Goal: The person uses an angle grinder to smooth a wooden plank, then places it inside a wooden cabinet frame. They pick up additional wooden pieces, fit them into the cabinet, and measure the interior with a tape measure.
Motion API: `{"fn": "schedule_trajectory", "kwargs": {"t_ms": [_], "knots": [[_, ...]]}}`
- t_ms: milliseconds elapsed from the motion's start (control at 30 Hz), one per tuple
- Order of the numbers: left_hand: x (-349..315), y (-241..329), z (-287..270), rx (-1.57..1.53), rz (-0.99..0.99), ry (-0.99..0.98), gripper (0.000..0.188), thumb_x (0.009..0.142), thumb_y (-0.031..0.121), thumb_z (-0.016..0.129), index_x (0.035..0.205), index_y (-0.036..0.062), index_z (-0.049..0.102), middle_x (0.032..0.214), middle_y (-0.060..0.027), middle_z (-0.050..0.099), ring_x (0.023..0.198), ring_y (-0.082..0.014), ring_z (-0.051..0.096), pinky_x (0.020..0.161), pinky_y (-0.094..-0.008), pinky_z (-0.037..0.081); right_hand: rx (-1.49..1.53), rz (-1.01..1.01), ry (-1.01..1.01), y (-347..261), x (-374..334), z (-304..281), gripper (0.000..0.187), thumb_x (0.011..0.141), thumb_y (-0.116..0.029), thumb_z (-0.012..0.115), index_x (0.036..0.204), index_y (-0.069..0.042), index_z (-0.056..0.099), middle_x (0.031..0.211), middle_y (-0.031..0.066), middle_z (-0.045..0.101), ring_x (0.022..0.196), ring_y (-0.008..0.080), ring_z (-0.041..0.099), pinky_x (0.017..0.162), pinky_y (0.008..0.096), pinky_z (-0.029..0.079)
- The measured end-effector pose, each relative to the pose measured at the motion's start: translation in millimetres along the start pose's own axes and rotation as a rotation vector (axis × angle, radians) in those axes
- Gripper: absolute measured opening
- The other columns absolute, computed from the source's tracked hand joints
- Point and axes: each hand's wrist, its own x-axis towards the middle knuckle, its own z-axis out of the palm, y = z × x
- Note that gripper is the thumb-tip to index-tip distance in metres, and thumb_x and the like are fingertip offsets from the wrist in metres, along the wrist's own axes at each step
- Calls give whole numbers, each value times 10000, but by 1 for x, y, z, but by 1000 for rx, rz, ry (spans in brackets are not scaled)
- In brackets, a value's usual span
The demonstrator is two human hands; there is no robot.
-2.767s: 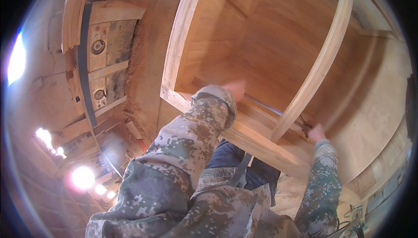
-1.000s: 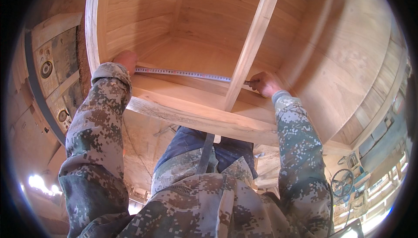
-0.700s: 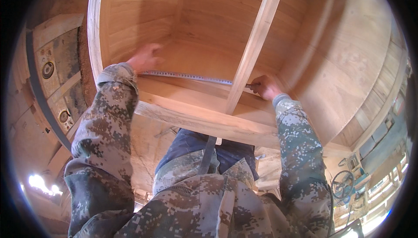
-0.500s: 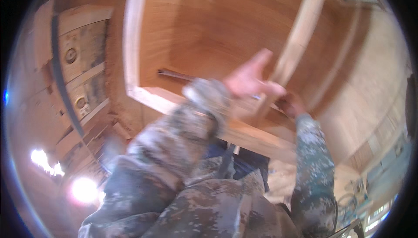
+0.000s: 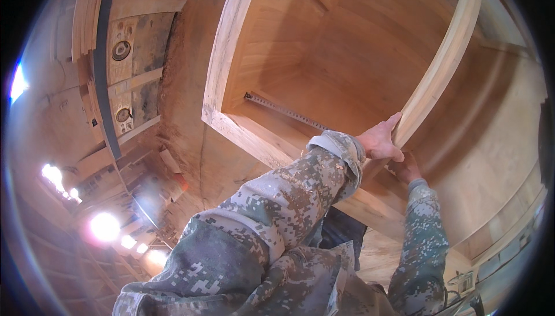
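Observation:
My left hand (image 5: 380, 141) is at the lower part of a pale wooden divider (image 5: 442, 64), one digit across its front edge and another raised along its side. The other fingers are hidden. My right hand (image 5: 407, 168) is just beyond the divider, close to my left hand, its fingers curled in shadow; what they hold cannot be made out. The extended blade of a tape measure (image 5: 283, 110) lies inside the wooden cabinet frame (image 5: 248, 137), running from the left corner toward my left wrist. Its other end is hidden behind my sleeve.
Left of the cabinet stand dusty panels with round dials (image 5: 121, 51) and a stack of wood strips (image 5: 87, 15). Sawdust and wood offcuts (image 5: 167, 160) lie on the floor. A curved pale panel (image 5: 491, 160) rises at the right. Bright lights glare at lower left.
My left hand has come from a spread pose over the cabinet onto the divider. The view has shifted, so the cabinet appears farther right. The tape blade now shows more of its length.

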Motion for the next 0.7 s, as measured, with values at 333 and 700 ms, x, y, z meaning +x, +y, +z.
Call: {"fn": "schedule_trajectory", "kwargs": {"t_ms": [333,700], "knots": [[-6,0,-10,-178,44,-11,1138,671,64,884,1606,53,234,1365,-150,568,1251,-242,533,1074,-359,445,-38,-46,-9,7,-7,-3,222,910,-191,662,958,1,763,806,108,734,721,192,679,650,360,531],[-5,-9,-14,-273,96,-33,1111,651,78,927,1569,46,301,1333,-116,594,1236,-219,539,1066,-371,453,-12,-11,-15,26,4,4,175,878,-164,689,920,-12,765,752,97,708,664,178,649,612,359,508]]}}
